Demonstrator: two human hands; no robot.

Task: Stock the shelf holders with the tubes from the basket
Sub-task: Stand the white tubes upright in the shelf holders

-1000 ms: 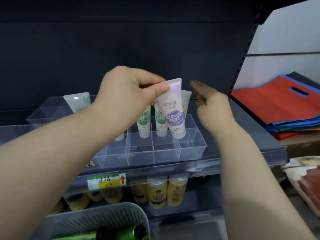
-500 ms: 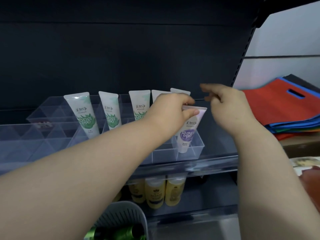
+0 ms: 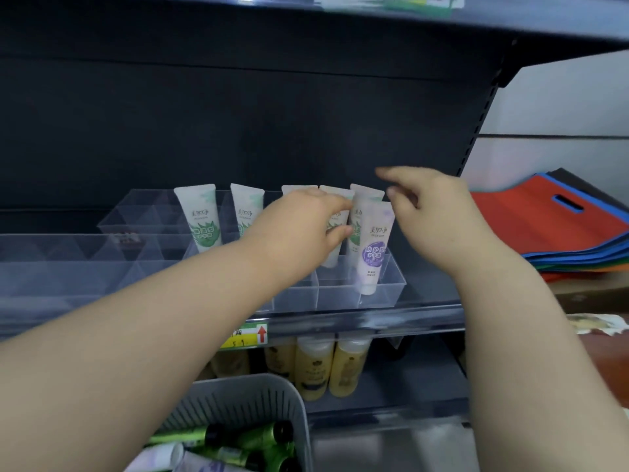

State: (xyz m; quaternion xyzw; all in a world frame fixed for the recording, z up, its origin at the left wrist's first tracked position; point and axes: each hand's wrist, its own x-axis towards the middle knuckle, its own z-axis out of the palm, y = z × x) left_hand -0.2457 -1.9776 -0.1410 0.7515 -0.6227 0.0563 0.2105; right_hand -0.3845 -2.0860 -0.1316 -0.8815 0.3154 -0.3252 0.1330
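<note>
Just right of centre in the frame, the purple-print tube (image 3: pixel 372 247) stands cap-down and nearly upright in the front right compartment of the clear holder (image 3: pixel 391 291) on the shelf, with no hand gripping it. The left hand (image 3: pixel 303 229) sits just left of it, its fingers loosely curved and thumb and forefinger parted in front of one of the green-print tubes (image 3: pixel 200 221) in the row behind; whether they touch that tube I cannot tell. The right hand (image 3: pixel 439 212) hovers just right of the purple-print tube's top, fingers relaxed and spread, holding nothing. At lower centre the grey basket (image 3: pixel 258 393) holds more tubes. Yellow bottles (image 3: pixel 313 366) stand on the shelf below.
</note>
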